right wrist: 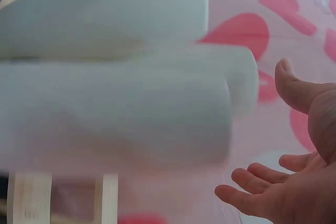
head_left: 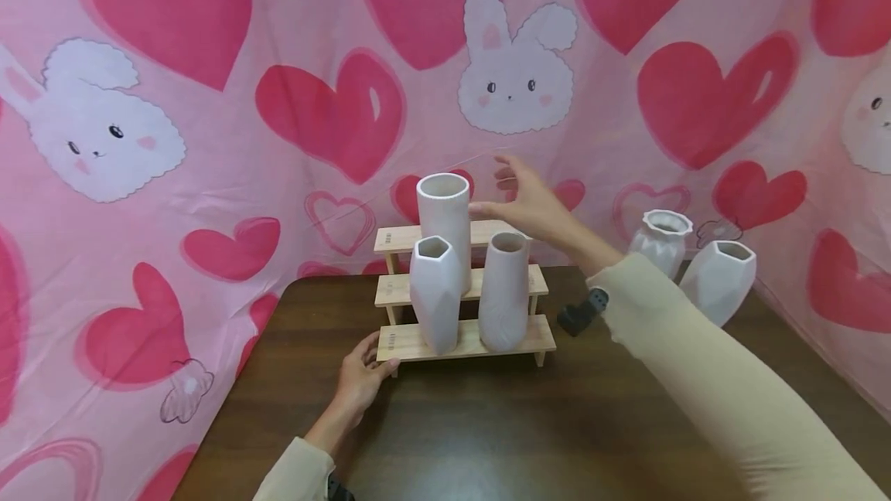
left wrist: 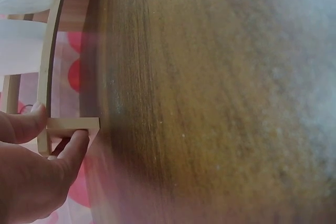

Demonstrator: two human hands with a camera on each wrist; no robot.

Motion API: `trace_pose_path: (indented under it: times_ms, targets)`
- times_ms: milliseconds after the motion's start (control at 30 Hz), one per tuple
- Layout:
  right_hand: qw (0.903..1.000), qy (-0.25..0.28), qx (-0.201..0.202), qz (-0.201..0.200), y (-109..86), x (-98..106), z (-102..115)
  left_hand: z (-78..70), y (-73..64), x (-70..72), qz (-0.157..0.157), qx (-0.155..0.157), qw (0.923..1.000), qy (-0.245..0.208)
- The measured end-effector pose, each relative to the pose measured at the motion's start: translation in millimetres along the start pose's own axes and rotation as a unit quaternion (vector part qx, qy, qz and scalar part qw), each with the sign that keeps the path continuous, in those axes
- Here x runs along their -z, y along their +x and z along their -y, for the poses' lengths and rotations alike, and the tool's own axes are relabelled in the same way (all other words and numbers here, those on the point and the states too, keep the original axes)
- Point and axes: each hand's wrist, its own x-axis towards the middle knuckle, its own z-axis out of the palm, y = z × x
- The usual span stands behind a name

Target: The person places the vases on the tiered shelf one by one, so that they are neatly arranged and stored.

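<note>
A three-step wooden stand [head_left: 404, 342] holds three white vases. The tall cylindrical vase [head_left: 444, 215] rises from the middle step; a faceted vase [head_left: 433, 300] and a smooth tapered vase [head_left: 505, 292] stand upright on the lowest step. My left hand [head_left: 360, 376] grips the left end of the lowest step, thumb on the board and fingers around the support leg [left wrist: 73, 124] in the left wrist view. Beside the tall vase's rim, my right hand [head_left: 534, 201] is raised with fingers spread. The right wrist view shows that hand [right wrist: 294, 182] apart from the vases, holding nothing.
To the right on the brown table [head_left: 487, 431] stand a ruffled-rim white vase [head_left: 660, 242] and an angular white vase [head_left: 720, 281], partly behind my right sleeve [head_left: 696, 362]. A pink cloth [head_left: 292, 6] with hearts and rabbits hangs behind the table.
</note>
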Motion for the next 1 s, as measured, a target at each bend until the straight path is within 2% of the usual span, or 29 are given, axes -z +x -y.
trace_pose_path:
  times_ms: [267,400,600,833,1000]
  targets:
    - [0.999,0.004,0.004,-0.044,-24.7,39.8,-31.8,2.3,2.6,1.8,-0.001,-0.001,1.0,-0.005]
    - [0.9982,-0.003,-0.006,-0.06,-40.3,57.6,-45.6,2.3,3.1,0.6,0.002,-0.001,1.0,-0.003]
    - [0.9961,-0.001,-0.012,-0.087,-65.5,78.2,-74.8,1.2,3.2,-0.8,0.002,-0.005,1.0,-0.005]
    - [0.9904,-0.038,-0.024,-0.13,-90.9,101.1,-108.3,0.6,2.0,0.3,0.006,0.0,1.0,0.002]
    - [0.9798,-0.089,-0.034,-0.175,-104.7,120.2,-131.8,0.8,1.9,-1.1,0.009,-0.001,1.0,0.0]
